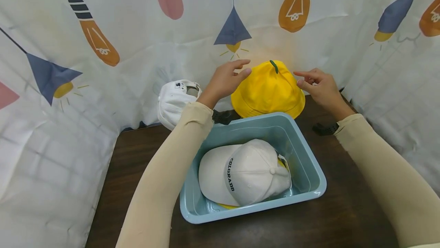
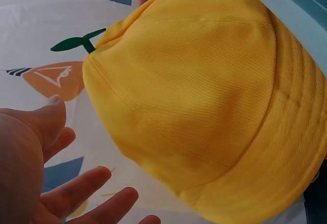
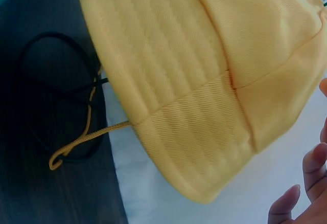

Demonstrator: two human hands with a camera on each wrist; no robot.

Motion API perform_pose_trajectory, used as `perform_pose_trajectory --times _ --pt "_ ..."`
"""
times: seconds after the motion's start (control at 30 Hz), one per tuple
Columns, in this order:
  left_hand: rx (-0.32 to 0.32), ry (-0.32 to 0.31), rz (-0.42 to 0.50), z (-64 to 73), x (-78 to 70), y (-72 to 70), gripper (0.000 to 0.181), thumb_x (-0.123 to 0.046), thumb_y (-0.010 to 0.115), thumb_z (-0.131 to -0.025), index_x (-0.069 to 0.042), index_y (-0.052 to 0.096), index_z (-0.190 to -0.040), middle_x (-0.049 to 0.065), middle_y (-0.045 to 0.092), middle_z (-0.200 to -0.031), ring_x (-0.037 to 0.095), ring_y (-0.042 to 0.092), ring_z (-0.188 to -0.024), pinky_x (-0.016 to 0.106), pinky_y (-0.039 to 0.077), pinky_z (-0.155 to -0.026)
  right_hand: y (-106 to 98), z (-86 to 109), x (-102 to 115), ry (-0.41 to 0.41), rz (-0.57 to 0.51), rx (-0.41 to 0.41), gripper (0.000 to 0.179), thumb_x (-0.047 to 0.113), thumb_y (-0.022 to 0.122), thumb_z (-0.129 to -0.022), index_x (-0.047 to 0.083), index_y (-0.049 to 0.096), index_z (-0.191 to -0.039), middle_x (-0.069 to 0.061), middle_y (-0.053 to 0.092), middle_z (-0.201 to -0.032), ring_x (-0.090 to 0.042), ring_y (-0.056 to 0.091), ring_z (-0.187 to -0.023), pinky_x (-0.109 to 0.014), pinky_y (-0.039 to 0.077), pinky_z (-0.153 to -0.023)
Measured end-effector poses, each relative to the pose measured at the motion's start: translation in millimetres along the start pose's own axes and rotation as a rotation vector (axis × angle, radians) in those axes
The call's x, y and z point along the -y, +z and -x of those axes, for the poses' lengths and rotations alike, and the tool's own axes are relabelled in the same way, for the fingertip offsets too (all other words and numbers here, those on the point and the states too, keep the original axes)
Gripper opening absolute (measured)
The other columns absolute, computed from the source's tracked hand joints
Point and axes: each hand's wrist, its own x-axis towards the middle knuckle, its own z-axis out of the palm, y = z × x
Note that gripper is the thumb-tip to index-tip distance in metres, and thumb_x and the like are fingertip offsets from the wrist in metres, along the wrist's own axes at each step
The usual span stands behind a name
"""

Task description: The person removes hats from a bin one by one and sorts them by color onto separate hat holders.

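Observation:
A yellow bucket hat (image 1: 269,89) with a green sprout on its crown stands behind the tub, against the patterned cloth. To its left is my left hand (image 1: 227,80), fingers extended; in the left wrist view a gap separates that hand (image 2: 23,168) from the hat (image 2: 189,81). On the opposite side my right hand (image 1: 319,87) has loosely bent fingers and holds nothing. The right wrist view shows the quilted brim of the hat (image 3: 158,65) and its cord (image 3: 87,138), with my right hand (image 3: 311,188) apart from the fabric.
In front of the hat sits a light blue tub (image 1: 309,188) holding a white "COLORADO" cap (image 1: 252,171), with bits of yellow beneath it. Another white cap (image 1: 172,102) lies behind my left forearm. The dark wooden table (image 1: 137,167) meets hanging cloth (image 1: 192,57) at the back.

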Motion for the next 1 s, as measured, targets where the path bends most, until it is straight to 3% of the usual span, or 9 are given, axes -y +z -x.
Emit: perform_pose_trajectory --times 0.37,0.73,1.0 --pt "0.046 -0.063 0.079 -16.3 11.8 14.9 0.051 -0.04 0.057 -0.104 -0.028 0.049 -0.153 -0.006 0.047 -0.159 0.02 0.047 -0.144 0.035 0.043 -0.116 10.8 2.5 -15.6 0.024 -0.061 -0.051 0.043 0.038 0.072 -0.095 0.011 0.072 -0.129 0.005 0.052 -0.091 -0.015 0.046 -0.083 -0.022 0.038 -0.061" --pt "0.047 -0.099 0.018 -25.8 8.7 19.7 0.04 -0.04 0.06 -0.103 -0.024 0.066 -0.138 -0.003 0.06 -0.147 0.022 0.054 -0.137 0.034 0.048 -0.111 21.9 4.5 -20.7 0.011 -0.212 -0.144 0.035 0.025 0.079 -0.091 0.002 0.076 -0.117 0.007 0.059 -0.09 -0.015 0.047 -0.081 -0.015 0.044 -0.06" --pt "0.012 -0.066 -0.045 -25.4 8.7 21.9 0.035 -0.038 0.059 -0.103 -0.02 0.072 -0.13 0.0 0.068 -0.137 0.02 0.058 -0.128 0.036 0.05 -0.105 28.8 0.8 -23.6 0.043 -0.37 -0.188 0.028 0.02 0.079 -0.09 -0.004 0.079 -0.105 0.003 0.058 -0.092 -0.015 0.05 -0.085 -0.013 0.051 -0.068"
